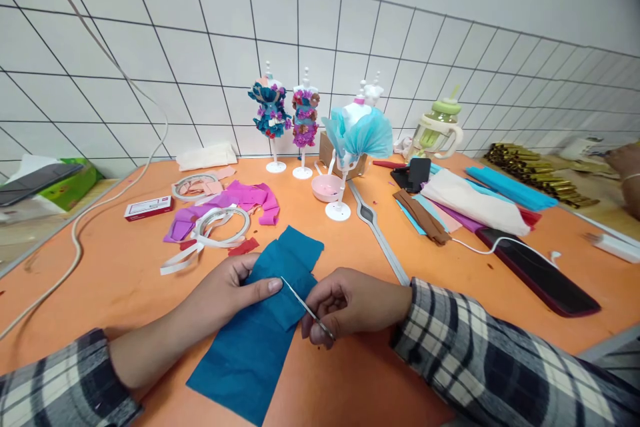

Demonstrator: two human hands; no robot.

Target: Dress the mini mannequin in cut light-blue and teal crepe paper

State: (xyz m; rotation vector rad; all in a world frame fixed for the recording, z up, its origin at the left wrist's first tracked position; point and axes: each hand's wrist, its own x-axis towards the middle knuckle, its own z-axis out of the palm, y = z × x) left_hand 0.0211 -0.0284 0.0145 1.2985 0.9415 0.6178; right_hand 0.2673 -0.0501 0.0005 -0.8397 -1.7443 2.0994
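Observation:
My left hand (245, 290) pinches a folded strip of teal crepe paper (250, 353), its thumb on top and the other fingers underneath. The lower end of the paper hangs toward the table's near edge, and a folded part spreads out above the thumb. In my right hand (345, 307) is a small pair of scissors (307, 307), with fingers curled in the handles. The blades point up and left, over the folded paper close to my left thumb. I cannot tell whether the blades are apart.
On the orange table (165, 307) lie tape rolls (223, 227), purple crepe paper (250, 197) and a staple box (149, 207). Decorated mini dress forms (340, 193) stand behind, near a pink bowl (326, 188). To the right are a watch (369, 213), paper strips (430, 213), a phone (540, 273) and a bottle (435, 127).

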